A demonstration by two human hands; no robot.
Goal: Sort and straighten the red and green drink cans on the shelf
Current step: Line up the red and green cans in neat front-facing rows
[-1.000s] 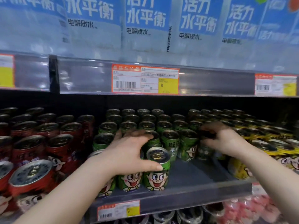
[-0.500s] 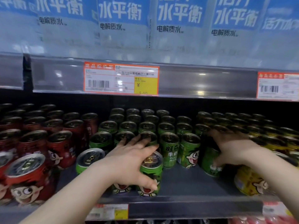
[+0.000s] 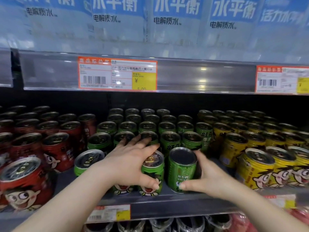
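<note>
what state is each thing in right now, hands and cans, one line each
left hand: grips the front green can
front green can: upright, tab up
right hand: grips the flipped green can
flipped green can: upside down, plain base up
red cans: upright, grouped at left
yellow cans: upright, grouped at right

green cans (image 3: 170,144): metal, glossy printed walls, ribbed
red cans (image 3: 25,186): metal, glossy, shiny silver lids
yellow cans (image 3: 255,169): metal, ribbed, glossy
price rail (image 3: 200,76): clear glossy plastic, glare spots
price tag (image 3: 117,74): printed paper
shelf (image 3: 184,208): smooth matt grey
</note>
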